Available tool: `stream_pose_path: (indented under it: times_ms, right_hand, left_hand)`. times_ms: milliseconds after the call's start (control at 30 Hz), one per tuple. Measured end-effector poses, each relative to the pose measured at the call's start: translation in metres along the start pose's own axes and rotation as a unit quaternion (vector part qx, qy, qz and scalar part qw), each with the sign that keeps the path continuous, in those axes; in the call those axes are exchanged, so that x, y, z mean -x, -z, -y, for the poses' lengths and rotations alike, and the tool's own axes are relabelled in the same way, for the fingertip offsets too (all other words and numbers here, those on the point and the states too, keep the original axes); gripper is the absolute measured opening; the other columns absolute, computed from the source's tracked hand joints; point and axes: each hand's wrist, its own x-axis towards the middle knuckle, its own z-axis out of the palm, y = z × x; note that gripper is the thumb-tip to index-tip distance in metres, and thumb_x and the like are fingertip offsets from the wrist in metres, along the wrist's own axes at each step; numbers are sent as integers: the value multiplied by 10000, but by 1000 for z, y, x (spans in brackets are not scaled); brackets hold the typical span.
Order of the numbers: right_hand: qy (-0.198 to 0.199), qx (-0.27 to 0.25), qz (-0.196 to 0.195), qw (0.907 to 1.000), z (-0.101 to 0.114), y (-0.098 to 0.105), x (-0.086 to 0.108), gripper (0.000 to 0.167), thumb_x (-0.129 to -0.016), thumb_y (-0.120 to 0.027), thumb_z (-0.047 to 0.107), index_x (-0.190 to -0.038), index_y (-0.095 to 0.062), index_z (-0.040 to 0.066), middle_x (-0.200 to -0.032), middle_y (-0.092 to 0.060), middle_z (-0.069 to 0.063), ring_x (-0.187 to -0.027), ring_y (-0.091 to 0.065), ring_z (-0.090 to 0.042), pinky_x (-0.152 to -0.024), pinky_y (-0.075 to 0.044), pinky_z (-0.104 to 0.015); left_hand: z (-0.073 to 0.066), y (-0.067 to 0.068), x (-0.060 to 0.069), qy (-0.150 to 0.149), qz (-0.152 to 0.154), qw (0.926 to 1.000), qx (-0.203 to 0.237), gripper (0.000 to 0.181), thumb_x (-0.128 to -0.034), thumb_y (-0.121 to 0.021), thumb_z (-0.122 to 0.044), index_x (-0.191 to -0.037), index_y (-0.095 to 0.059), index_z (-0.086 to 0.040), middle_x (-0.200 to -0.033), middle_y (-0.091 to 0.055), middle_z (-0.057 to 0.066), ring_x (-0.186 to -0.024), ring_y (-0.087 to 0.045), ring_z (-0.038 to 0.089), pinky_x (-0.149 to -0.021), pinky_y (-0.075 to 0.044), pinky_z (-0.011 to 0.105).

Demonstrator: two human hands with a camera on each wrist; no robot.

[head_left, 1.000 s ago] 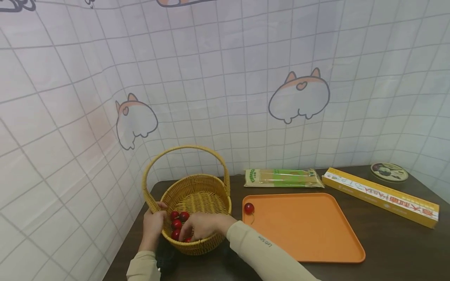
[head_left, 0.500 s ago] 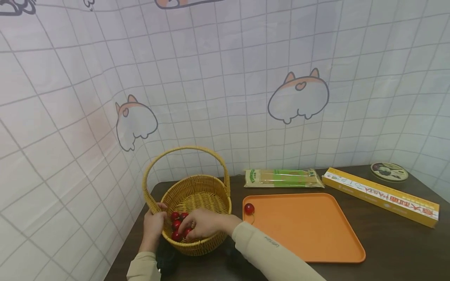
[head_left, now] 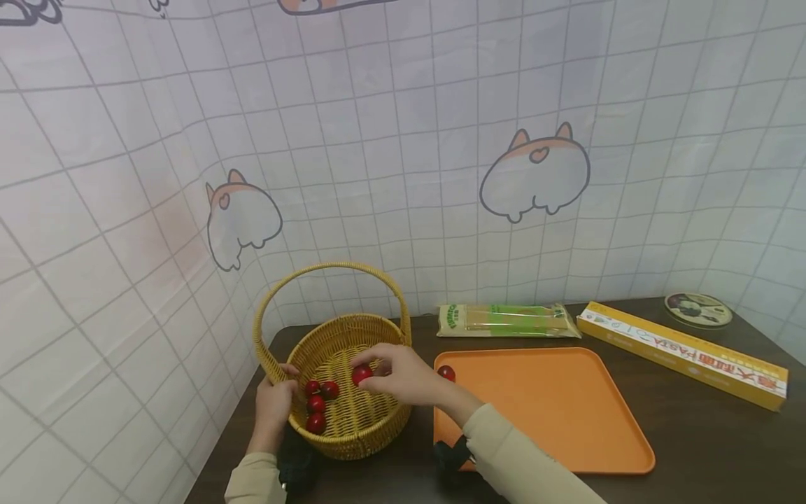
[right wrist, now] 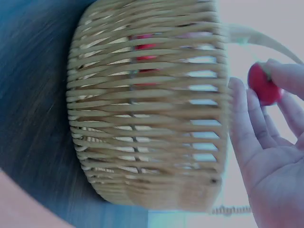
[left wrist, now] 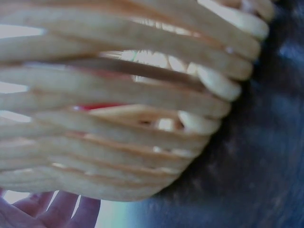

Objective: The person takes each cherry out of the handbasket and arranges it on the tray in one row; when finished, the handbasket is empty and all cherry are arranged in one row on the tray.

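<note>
A yellow wicker basket [head_left: 371, 442] with a tall arched handle stands at the left of the table. My left hand [head_left: 273, 406] grips its left rim at the handle's base; part of that hand [left wrist: 61, 211] shows below the weave in the left wrist view. Over the basket's right side, my right hand [head_left: 403, 374] pinches a red cherry [head_left: 362, 374] between thumb and fingers. The right wrist view shows this cherry [right wrist: 262, 83] beyond the basket's rim. Several other cherries [head_left: 316, 404] lie inside, along the left. One cherry [head_left: 446, 372] rests on an orange tray [head_left: 541, 413], partly covered by my right hand.
Right of the basket, the tray lies flat on the dark table [head_left: 705, 448]. A pasta packet [head_left: 510, 320] sits behind it. A long yellow pasta box [head_left: 680, 353] and a round tin [head_left: 697, 309] are at the right. A gridded cloth hangs behind.
My right hand has risen from the cherries and moved right and back, carrying one cherry away from the group. My left hand stays on the basket.
</note>
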Motion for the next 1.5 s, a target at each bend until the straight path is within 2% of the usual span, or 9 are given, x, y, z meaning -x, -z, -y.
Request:
stream_pose_path:
  times_ms: [67,167,300,500,667,867,1100,1267,1500]
  right_hand:
    - [-21,-383,-6,9993,0,9,8,338,-901,-685,202,-1235,-658,159,-1163,-659,22,-910,-681,-209,-767,-540,-417]
    - [61,-567,35,9984,-4,20,18,333,-899,-682,180,-1225,-665,112,-1142,-684,-44,-934,-685,-238,-772,-541,-413]
    - [150,-310,60,9994,-10,31,31,323,-904,-677,165,-1215,-663,82,-1128,-688,-81,-949,-676,-202,-743,-532,-294]
    - [-141,-156,102,9997,-22,47,46,293,-912,-670,188,-1193,-667,106,-1095,-688,-45,-930,-648,-157,-752,-523,-280]
    - [-230,93,41,9997,-32,61,54,300,-910,-673,194,-1194,-667,100,-1076,-697,-33,-918,-651,-146,-749,-518,-284]
    - [-249,258,-205,9991,-44,80,63,307,-903,-680,177,-1191,-659,70,-1085,-686,-73,-916,-683,-213,-758,-531,-303]
    - [-624,92,-495,9968,-59,103,72,372,-913,-665,147,-1247,-594,1,-1202,-637,-163,-996,-667,-305,-824,-541,-359]
    - [-806,241,-644,9944,-65,113,77,384,-919,-654,145,-1259,-582,-15,-1184,-652,-173,-1010,-664,-318,-847,-532,-406]
    - [-896,646,-729,9912,-78,119,82,374,-903,-674,156,-1221,-609,-30,-1207,-630,-194,-1062,-650,-315,-809,-516,-341]
  left_hand:
    - [1,-1,-1,-19,-23,10000,4,274,-785,-501,13,-1055,-541,31,-1037,-532,200,-905,-487,301,-728,-403,355]
    - [3,-2,-2,-38,-63,10000,23,269,-777,-507,17,-1042,-546,29,-998,-532,184,-875,-481,289,-711,-396,353]
    - [2,-2,-1,-46,-90,9999,23,265,-771,-514,20,-1032,-552,30,-951,-528,157,-841,-478,267,-695,-394,347]
    - [1,1,-2,-77,-62,10000,3,269,-761,-507,23,-1025,-557,30,-959,-541,158,-814,-484,244,-695,-409,337]
    - [0,0,-4,-65,-33,10000,-25,278,-771,-493,14,-1043,-548,21,-1000,-537,171,-859,-491,268,-723,-411,342]
    - [1,0,-3,32,27,10000,22,285,-775,-494,13,-1056,-540,23,-1029,-529,183,-892,-488,285,-727,-418,341]
    - [1,0,-1,74,2,9999,81,282,-775,-489,24,-1052,-544,19,-1032,-533,179,-881,-499,277,-713,-428,328]
    - [1,0,-1,75,26,9999,95,277,-781,-487,18,-1053,-538,15,-1043,-528,179,-895,-503,279,-722,-429,328]
    - [4,-1,-3,79,-13,9999,81,281,-775,-491,18,-1052,-535,19,-1049,-524,190,-904,-500,298,-714,-424,331]
